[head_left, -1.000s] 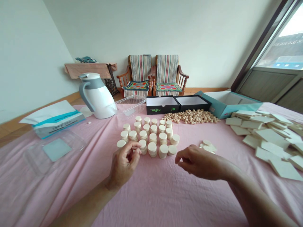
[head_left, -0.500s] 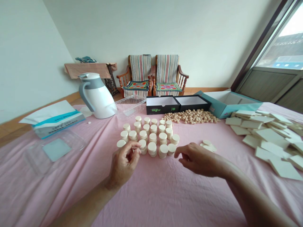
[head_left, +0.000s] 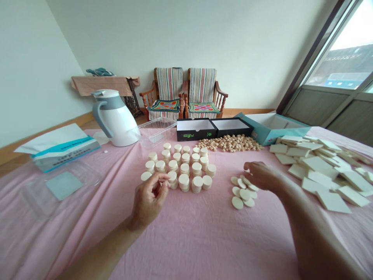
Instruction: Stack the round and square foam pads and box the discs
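Rows of stacked pale round wooden discs (head_left: 183,181) stand at the middle of the pink cloth. My left hand (head_left: 150,196) is beside the near left stacks, thumb and fingertips drawn together in a pinch; anything between them is hidden. Part of the stack behind its knuckles is covered. A loose scatter of flat discs (head_left: 244,194) lies right of the stacks. Over the far right side of this scatter is my right hand (head_left: 259,175), palm down with bent fingers. Its fingertips are mostly hidden, so whether they grip a disc does not show.
Square wooden pieces (head_left: 322,165) are heaped at the right. Small wooden beads (head_left: 233,143) lie before black boxes (head_left: 195,134) and a teal box (head_left: 271,128). A white jug (head_left: 119,120), tissue pack (head_left: 62,149) and clear plastic tray (head_left: 62,186) stand left on the cloth (head_left: 186,237).
My right hand has moved right from the front right stack to the loose discs, uncovering many of them. My left hand stays near the same stacks. The view has shifted slightly.
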`<act>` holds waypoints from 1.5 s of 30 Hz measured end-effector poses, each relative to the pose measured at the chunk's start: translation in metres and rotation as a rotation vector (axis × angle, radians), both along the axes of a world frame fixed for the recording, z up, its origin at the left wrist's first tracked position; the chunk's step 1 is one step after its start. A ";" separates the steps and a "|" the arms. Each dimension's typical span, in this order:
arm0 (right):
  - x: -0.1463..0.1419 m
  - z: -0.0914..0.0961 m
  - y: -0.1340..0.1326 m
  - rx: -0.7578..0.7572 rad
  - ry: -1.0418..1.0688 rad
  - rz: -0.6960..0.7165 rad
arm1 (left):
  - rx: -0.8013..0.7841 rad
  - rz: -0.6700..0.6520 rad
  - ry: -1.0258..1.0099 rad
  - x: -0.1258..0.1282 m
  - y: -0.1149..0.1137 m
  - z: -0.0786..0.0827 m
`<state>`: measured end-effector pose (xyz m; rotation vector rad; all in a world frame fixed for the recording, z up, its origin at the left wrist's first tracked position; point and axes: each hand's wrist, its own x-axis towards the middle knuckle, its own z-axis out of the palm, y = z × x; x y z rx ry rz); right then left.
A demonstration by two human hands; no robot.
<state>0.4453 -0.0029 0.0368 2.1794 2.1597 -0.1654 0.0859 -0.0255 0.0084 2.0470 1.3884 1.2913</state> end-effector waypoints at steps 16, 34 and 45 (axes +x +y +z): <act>-0.045 0.010 -0.004 0.050 0.267 0.163 | 0.032 0.010 -0.010 -0.001 0.004 -0.003; -0.085 0.004 -0.015 0.401 0.578 0.343 | 0.034 0.009 0.002 -0.002 0.004 -0.005; -0.040 0.006 -0.027 -0.006 0.181 0.233 | 0.035 -0.003 0.015 -0.002 0.003 -0.006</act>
